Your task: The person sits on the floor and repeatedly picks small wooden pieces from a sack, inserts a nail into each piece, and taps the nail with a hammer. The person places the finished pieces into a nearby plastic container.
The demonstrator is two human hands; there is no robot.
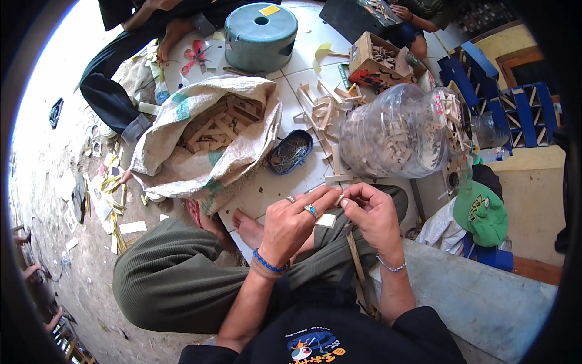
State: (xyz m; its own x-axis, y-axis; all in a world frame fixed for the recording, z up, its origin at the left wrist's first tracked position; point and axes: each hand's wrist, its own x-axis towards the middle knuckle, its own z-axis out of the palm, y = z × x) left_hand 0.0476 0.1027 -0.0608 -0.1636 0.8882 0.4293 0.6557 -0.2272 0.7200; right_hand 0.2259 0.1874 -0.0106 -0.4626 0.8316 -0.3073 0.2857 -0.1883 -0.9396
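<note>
Left hand (295,224) and right hand (373,215) meet above the lap, fingertips of both pinched together on a small pale wooden piece (339,198); a tray of nails (290,152) sits near an open sack of wood offcuts (209,130)
</note>
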